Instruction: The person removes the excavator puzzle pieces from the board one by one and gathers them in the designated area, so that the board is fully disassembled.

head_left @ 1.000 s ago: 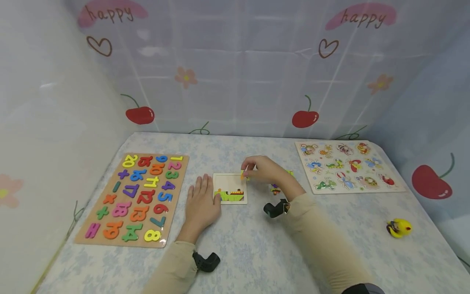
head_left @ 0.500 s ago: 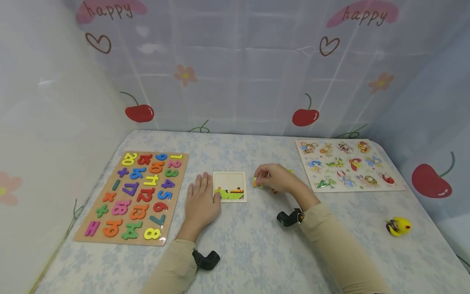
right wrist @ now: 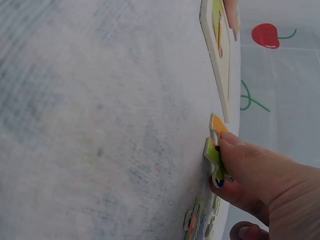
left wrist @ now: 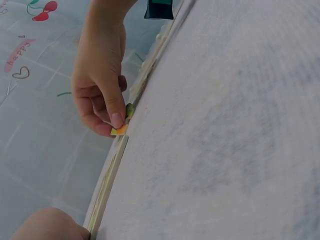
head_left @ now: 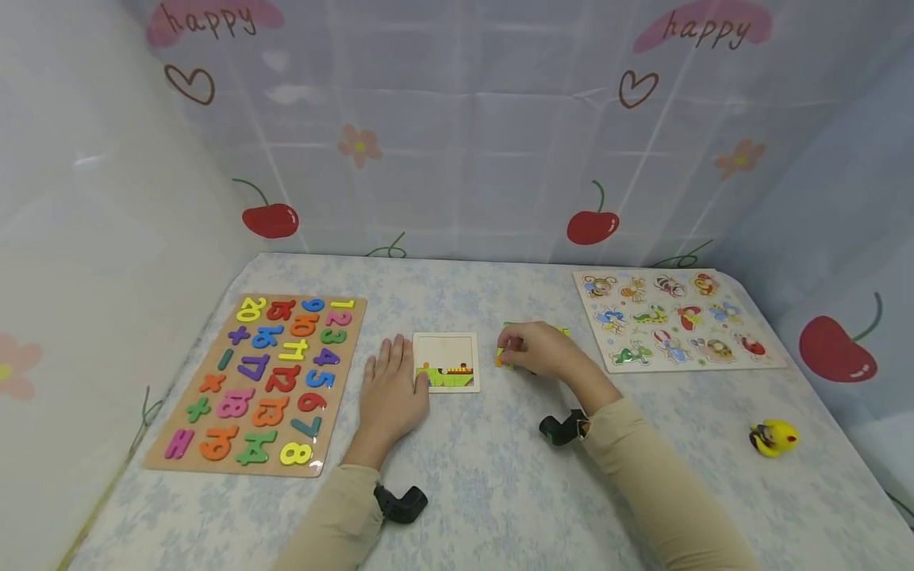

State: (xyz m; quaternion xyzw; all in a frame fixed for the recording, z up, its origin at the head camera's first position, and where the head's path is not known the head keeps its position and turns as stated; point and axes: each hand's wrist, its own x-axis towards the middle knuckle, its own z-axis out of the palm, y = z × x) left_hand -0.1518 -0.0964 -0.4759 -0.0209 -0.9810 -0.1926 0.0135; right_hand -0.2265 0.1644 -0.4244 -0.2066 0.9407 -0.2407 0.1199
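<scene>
My left hand (head_left: 391, 396) lies flat with its fingers extended along the left side of a small square puzzle board (head_left: 444, 347), its thumb over the board's lower left edge. Green puzzle pieces with red and yellow parts fill the board's lower strip; its upper part is bare pale wood. Right of the board, my right hand (head_left: 539, 350) pinches an orange-and-green jigsaw piece (right wrist: 212, 150) between thumb and fingers, low over the table. More loose puzzle pieces (right wrist: 194, 220) lie just beyond that hand, mostly hidden by it in the head view.
A wooden number board (head_left: 260, 388) with raised coloured digits lies at the left. At the back right is an insect picture board (head_left: 664, 321). A yellow toy duck (head_left: 774, 438) sits at the right. A printed curtain (head_left: 457, 159) hangs behind the table.
My right hand has moved right, from the puzzle board's upper right corner to beside the loose pieces, still holding the jigsaw piece. The left hand has stayed on the board's edge.
</scene>
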